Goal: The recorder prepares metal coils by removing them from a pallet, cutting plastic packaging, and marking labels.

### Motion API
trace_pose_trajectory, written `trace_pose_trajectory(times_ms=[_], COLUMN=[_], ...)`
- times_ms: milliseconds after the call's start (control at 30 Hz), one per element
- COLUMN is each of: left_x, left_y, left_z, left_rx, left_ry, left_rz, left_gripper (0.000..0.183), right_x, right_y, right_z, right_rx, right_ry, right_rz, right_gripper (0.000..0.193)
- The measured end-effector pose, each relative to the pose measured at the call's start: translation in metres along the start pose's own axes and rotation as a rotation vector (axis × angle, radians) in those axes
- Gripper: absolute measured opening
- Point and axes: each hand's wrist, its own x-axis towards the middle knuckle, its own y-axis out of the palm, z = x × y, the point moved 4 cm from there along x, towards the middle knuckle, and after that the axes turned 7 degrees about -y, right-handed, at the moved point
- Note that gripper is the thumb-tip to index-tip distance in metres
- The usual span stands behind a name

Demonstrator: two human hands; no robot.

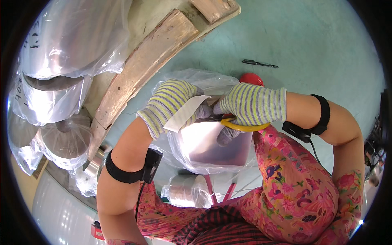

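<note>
Both of my hands wear grey gloves with yellow-green stripes and meet over a shiny metal roll [216, 149] in clear plastic wrap [176, 148]. My left hand [173, 102] is closed, with a white strip [185, 115] running between its thumb and fingers. From the right, my right hand [253, 104] is curled around scissors with a yellow loop handle [247, 128]. Their blades are mostly hidden between the hands. The fingertips of both hands come close together at the roll's upper edge.
A round red object [251, 79] sits just behind my right hand. Farther off, a black pen [260, 63] lies on the green floor. Wooden boards [149, 53] and several plastic-wrapped metal rolls [61, 98] stand at the left. Another wrapped roll [188, 190] is near my legs.
</note>
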Motion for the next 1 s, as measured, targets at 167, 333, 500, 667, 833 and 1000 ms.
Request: trace_pose_trajectory(times_ms=[167, 333, 500, 667, 833, 1000], left_x=[-0.01, 0.004, -0.033, -0.085, -0.115, -0.088], left_y=[0.0, -0.003, -0.027, -0.007, 0.076, 0.101], left_z=[0.012, 0.0, 0.025, 0.032, -0.003, -0.035], left_rx=[0.058, 0.012, -0.139, -0.825, -1.411, -0.374], left_ry=[0.041, -0.05, 0.116, -0.325, -0.247, 0.145], left_rz=[-0.058, 0.001, -0.447, -0.739, -0.711, -0.763], left_gripper=[0.021, 0.021, 0.025, 0.036, 0.031, 0.019], right_x=[0.008, -0.002, -0.019, -0.027, -0.023, -0.011], right_y=[0.0, 0.001, -0.005, 0.0, 0.009, 0.01], right_z=[0.008, -0.002, -0.018, -0.029, -0.032, -0.033], right_rx=[0.028, -0.084, 0.005, 0.402, 0.639, 0.534], right_ry=[-0.06, -0.055, -0.032, 0.101, 0.167, 0.291], right_rz=[-0.025, -0.076, -0.199, -0.236, -0.249, -0.295], right_gripper=[0.028, 0.025, 0.027, 0.049, 0.036, 0.027])
